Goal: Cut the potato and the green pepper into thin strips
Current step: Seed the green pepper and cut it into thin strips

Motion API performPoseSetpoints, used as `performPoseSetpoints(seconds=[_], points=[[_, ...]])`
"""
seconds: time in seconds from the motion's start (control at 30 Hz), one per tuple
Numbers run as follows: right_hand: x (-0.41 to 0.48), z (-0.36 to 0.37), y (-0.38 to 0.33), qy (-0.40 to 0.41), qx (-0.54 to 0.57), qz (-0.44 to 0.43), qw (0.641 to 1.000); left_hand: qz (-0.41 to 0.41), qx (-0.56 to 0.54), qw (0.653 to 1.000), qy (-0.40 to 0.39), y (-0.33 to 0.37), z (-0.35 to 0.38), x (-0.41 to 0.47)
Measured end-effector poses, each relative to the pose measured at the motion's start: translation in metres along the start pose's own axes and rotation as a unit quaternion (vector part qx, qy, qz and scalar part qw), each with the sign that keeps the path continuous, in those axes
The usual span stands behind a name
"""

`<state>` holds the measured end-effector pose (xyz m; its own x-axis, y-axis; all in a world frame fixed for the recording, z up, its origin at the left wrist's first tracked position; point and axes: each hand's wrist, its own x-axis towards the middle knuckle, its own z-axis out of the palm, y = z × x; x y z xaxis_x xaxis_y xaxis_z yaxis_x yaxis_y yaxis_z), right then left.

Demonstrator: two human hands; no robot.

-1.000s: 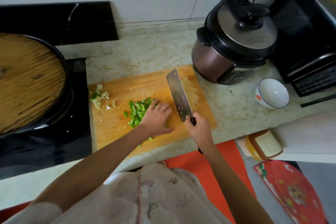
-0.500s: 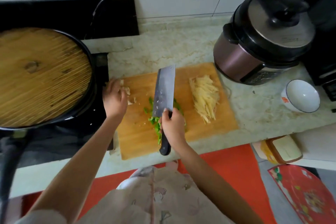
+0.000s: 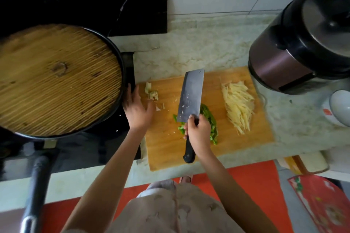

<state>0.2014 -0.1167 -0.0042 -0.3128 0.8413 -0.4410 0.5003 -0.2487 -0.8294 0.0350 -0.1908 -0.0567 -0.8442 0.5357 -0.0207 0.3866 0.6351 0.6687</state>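
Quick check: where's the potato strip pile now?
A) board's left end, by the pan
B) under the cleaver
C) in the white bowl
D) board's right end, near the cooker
D: the potato strips lie heaped at the right end of the cutting board, apart from the cleaver that the right hand grips over the green pepper.

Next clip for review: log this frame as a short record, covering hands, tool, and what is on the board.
right hand: holds the cleaver by its handle, broad side up, over the green pepper strips
left hand: open, at the left edge of the cutting board, beside the scraps
potato strips: piled on the board's right side
nearby: lidded pan at left, cooker at right
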Motion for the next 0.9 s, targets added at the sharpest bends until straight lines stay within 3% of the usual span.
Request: performPoseSetpoints(seconds=[0.07,0.23,0.4,0.53,0.7,0.9], points=[[-0.002,-0.002,0.001,-0.005,-0.01,0.002,1.0,-0.047,-0.008,0.999,0.012,-0.007,0.002,0.0],[-0.004,-0.001,0.001,0.005,-0.027,0.013,1.0,-0.061,-0.053,0.996,0.035,-0.015,0.006,0.005],[-0.002,-0.002,0.002,0.019,-0.052,0.016,0.998,0.018,-0.136,0.99,0.018,0.002,0.002,0.006],[0.0,0.003,-0.006,0.021,-0.069,0.012,0.997,0.106,-0.091,0.99,-0.03,-0.002,0.016,0.015],[-0.001,0.029,-0.013,0.019,-0.109,0.007,0.994,0.035,-0.137,0.99,-0.02,0.001,0.017,0.023],[-0.009,0.042,-0.007,0.052,-0.101,0.015,0.993,0.042,-0.061,0.996,-0.057,0.011,0.017,0.026]])
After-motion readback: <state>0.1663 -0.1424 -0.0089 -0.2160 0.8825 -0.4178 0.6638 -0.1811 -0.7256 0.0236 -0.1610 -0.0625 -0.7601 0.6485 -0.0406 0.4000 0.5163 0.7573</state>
